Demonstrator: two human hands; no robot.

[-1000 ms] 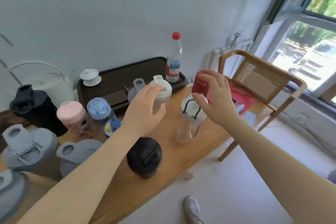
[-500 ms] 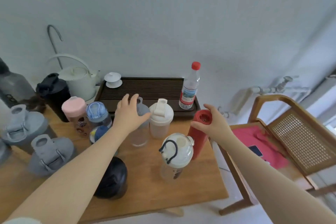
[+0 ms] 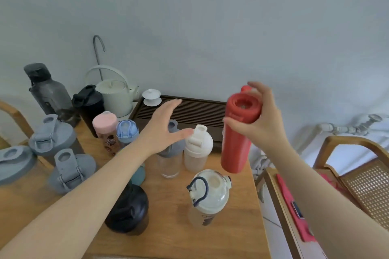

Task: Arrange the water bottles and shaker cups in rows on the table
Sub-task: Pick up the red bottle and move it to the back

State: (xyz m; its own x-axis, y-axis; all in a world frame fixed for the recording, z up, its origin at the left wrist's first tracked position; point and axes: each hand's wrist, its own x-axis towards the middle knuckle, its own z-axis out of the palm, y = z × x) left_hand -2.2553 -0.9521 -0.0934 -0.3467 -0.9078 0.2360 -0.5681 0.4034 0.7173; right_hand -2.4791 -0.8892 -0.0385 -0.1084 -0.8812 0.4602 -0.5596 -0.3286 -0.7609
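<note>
My right hand (image 3: 264, 122) grips a tall red bottle (image 3: 236, 143) near its cap and holds it lifted above the right end of the wooden table (image 3: 168, 227). My left hand (image 3: 163, 130) hovers open, fingers spread, over a clear shaker with a grey lid (image 3: 170, 160), touching nothing. Beside that stands a white shaker cup (image 3: 197, 149). Closer to me are a clear bottle with a white loop lid (image 3: 208, 197) and a black shaker (image 3: 128, 212). Pink (image 3: 104, 126) and blue-lidded (image 3: 126, 132) bottles stand left of my hand.
Several grey-lidded shakers (image 3: 52, 139) crowd the table's left end, with a smoky dark bottle (image 3: 50, 92) and a black shaker (image 3: 89, 105) behind. A dark slatted tea tray (image 3: 200, 111), a white kettle (image 3: 115, 94) and a lidded white cup (image 3: 151, 96) sit by the wall. A wooden chair (image 3: 357, 174) stands right.
My right hand has lifted the red bottle off the table and tilted it up. My left hand let go of the white shaker's lid and opened above the grey-lidded one.
</note>
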